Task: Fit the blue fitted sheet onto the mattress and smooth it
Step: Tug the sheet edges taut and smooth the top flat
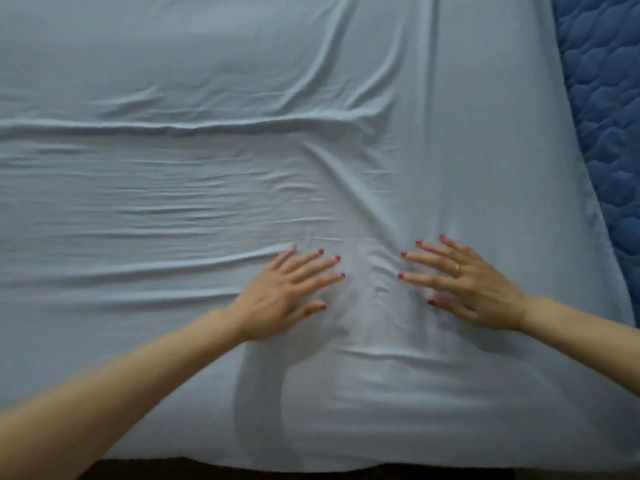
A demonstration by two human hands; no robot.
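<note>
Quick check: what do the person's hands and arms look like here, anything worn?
Both forearms are bare, no sleeves, watch or bracelet in view. The left hand and the right hand both have dark red polish on the nails. The right hand wears a plain gold-coloured ring on one of its fingers. No gloves, no markings visible.

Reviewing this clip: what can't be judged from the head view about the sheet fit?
- Corners of the blue fitted sheet: all cut off by the frame edges.
- Near hem: drops out of sight over the bed edge.
- Sheet under the left hand and right hand: covered by the flat palms.
- Quilted mattress: only a strip shows.
</note>
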